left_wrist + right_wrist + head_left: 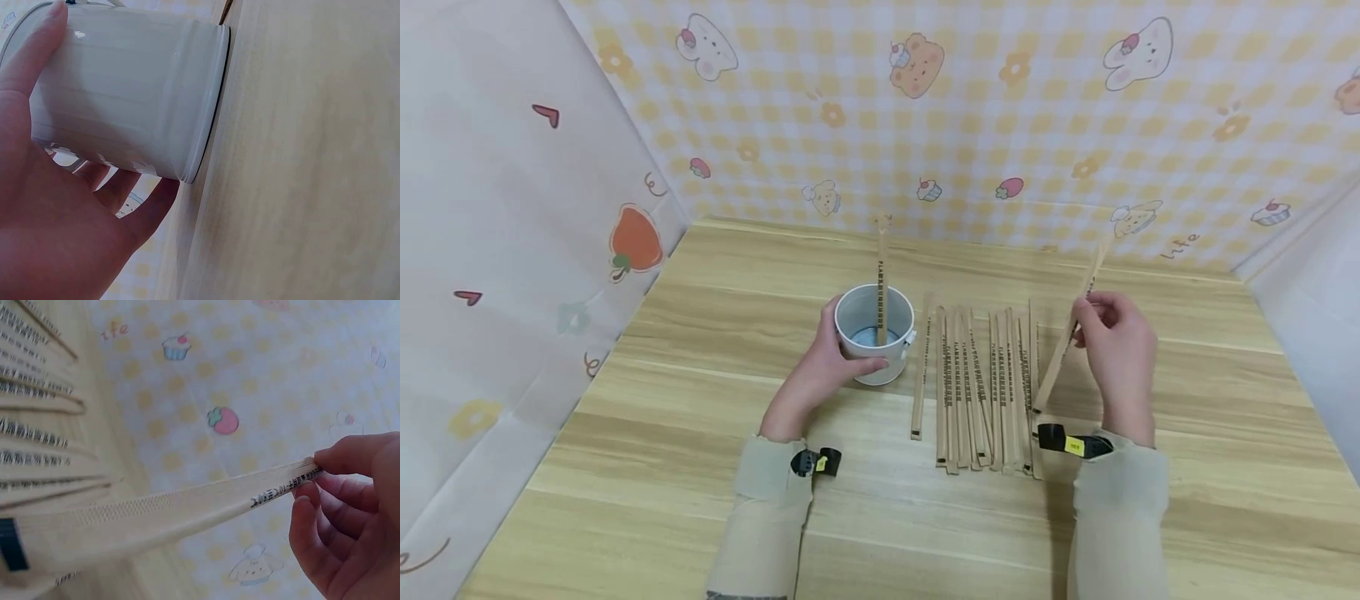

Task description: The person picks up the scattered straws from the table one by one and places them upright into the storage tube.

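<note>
My left hand (832,354) grips a small white bucket (880,373) standing on the table, its thumb on the near side and its fingers around the left side. In the left wrist view the bucket (125,87) lies between thumb and fingers. One paper-wrapped straw (882,283) stands in it, reaching well above the rim. Between thumb and fingertips my right hand (1120,342) pinches another paper-wrapped straw (1063,342), tilted, its lower end near the row's right edge. The right wrist view shows this straw (156,515) and its printed brown wrapper up close.
Several more wrapped straws (977,392) lie side by side on the wooden table (700,350), between bucket and right hand. One straw (921,367) lies a little apart at the row's left. A checked, patterned cloth (850,150) hangs behind the table.
</note>
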Demonstrator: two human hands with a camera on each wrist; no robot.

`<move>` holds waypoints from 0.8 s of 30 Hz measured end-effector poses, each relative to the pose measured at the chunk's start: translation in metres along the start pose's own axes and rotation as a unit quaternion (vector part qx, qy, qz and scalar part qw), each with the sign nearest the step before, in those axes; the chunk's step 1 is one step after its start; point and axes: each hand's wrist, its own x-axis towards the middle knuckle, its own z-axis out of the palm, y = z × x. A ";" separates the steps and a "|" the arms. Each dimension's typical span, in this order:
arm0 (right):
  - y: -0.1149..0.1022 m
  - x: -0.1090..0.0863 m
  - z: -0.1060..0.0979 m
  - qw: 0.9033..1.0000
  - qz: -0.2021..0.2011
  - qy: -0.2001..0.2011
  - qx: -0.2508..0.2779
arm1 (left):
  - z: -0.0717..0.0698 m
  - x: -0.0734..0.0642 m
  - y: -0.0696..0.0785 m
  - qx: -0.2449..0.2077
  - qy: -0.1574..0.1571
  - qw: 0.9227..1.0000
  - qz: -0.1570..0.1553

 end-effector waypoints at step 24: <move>-0.114 -0.042 0.035 0.917 -0.194 0.096 0.334 | 0.000 -0.001 -0.001 0.011 0.007 1.000 -0.008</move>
